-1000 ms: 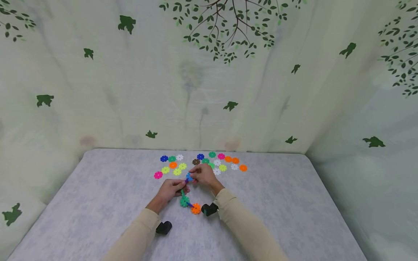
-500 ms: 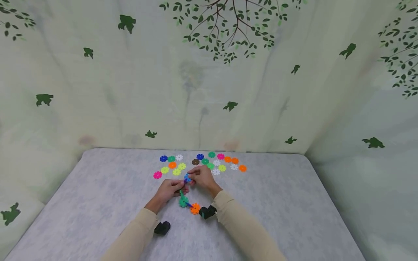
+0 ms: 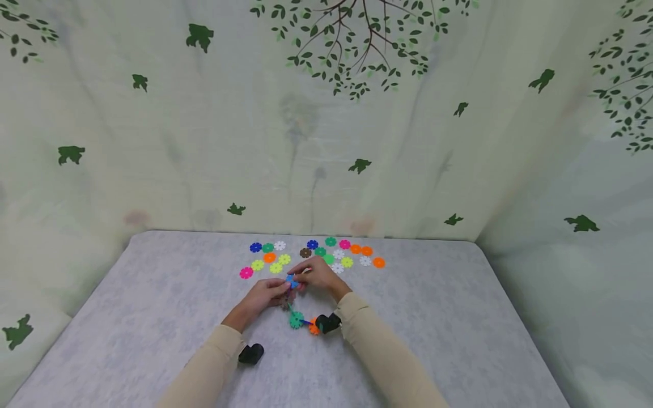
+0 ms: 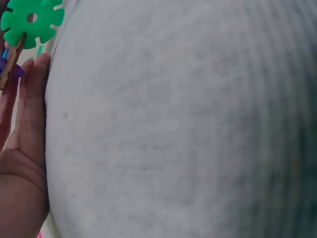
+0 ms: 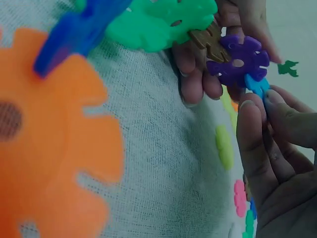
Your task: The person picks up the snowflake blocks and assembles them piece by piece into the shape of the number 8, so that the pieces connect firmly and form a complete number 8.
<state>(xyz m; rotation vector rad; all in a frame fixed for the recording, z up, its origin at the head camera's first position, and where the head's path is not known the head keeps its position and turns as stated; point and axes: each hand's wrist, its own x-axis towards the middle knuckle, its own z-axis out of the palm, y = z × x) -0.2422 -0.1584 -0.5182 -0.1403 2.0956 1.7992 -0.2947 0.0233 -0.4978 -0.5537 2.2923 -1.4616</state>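
Observation:
Both hands meet over the near middle of the table with a chain of slotted flower-shaped plastic discs. My right hand (image 3: 323, 276) pinches a light blue disc (image 5: 257, 85) between thumb and fingertips. Its edge meets a purple disc (image 5: 238, 62), which my left hand (image 3: 262, 297) holds by thumb and fingers. From the purple disc the chain runs through a brown disc (image 5: 210, 42), a green disc (image 5: 158, 25) and a dark blue disc (image 5: 74, 32) to an orange disc (image 5: 49, 144), hanging toward the person. In the left wrist view most of the chain lies out of frame.
Loose flower discs lie along the far side of the table (image 3: 168, 294), among them a pink disc (image 3: 246, 273), a yellow disc (image 3: 276, 268) and an orange disc (image 3: 378, 263). A printed curtain (image 3: 255, 141) hangs behind. Black wrist cameras (image 3: 251, 354) hang under both sleeves.
The green and orange end of the chain has swung right, toward the right wrist camera. The light blue disc has turned and shifted slightly left, and the hands are closer together.

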